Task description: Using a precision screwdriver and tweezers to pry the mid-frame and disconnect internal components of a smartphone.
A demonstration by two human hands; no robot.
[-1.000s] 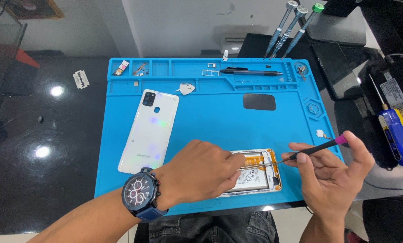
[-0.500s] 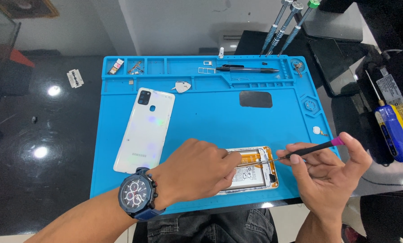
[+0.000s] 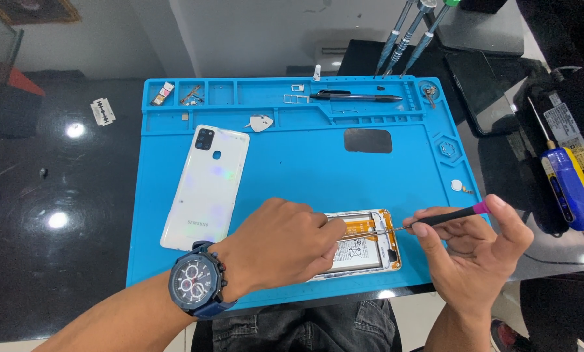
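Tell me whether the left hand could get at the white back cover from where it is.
Probably yes. The left hand rests on the opened phone, and the back cover lies face-up just beside its wrist on the blue mat, with nothing between them.

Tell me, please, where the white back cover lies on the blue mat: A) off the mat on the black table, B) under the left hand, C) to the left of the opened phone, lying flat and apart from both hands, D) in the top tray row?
C: the white back cover lies flat on the blue mat, left of the opened phone, which the left hand steadies while the right hand works with a thin tool.
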